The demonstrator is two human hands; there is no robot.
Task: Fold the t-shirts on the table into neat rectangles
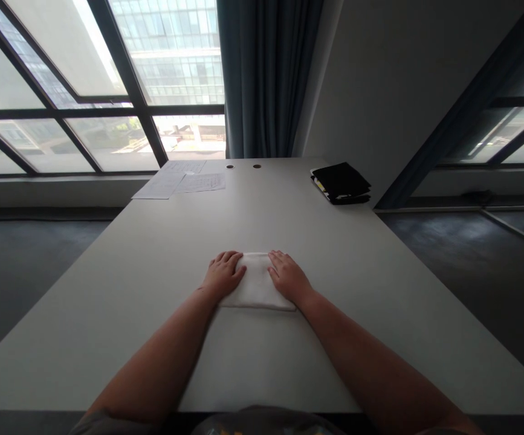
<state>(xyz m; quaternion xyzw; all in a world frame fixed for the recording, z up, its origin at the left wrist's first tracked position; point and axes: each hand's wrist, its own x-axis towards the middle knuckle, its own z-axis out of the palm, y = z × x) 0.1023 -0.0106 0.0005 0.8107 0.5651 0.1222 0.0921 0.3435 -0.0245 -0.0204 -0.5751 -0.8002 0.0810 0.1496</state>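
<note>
A white folded cloth point(258, 287) lies flat on the white table, roughly square, with its near edge toward me. My left hand point(224, 273) rests on the cloth's left side, palm down, fingers stretched toward the far edge. On the opposite side, my right hand point(287, 276) lies palm down over the cloth's right part, its fingertips near the far right corner. Both hands are flat and neither grips the cloth. Parts of the cloth's left and right edges are hidden under them.
Printed paper sheets point(155, 185) lie at the table's far left. A black folded item point(341, 181), perhaps cloth or a case, sits at the far right. Two round holes point(257, 166) show near the back edge of the white table point(130, 290). Behind hangs a blue curtain point(266, 78).
</note>
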